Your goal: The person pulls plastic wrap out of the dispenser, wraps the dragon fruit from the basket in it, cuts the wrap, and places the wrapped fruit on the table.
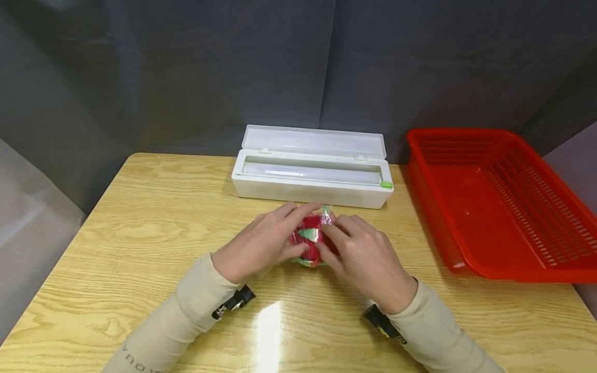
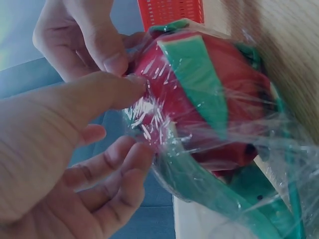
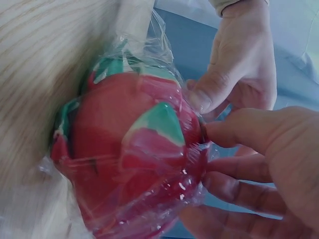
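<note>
A red dragon fruit (image 1: 310, 247) with green-tipped scales sits on the table in front of the white box, wrapped in clear cling film (image 2: 199, 149). The film is creased and shiny on top, with loose folds at the sides. From the left, my left hand (image 1: 268, 238) holds the wrapped fruit, thumb and fingers bent and spread over its upper side. My right hand (image 1: 368, 254) grips it from the other side, fingertips on the film close to the left thumb. Both hands show near the film's gathered part in the right wrist view, where the dragon fruit (image 3: 104, 119) fills the middle.
Behind the fruit stands a white cling film box (image 1: 312, 191), its lid (image 1: 312, 140) raised, a roll (image 1: 308, 172) inside and a green slider (image 1: 386, 185) at the right end. A red plastic basket (image 1: 448, 207) stands at the right. Grey cloth (image 1: 210, 77) hangs behind the wooden table (image 1: 154, 217).
</note>
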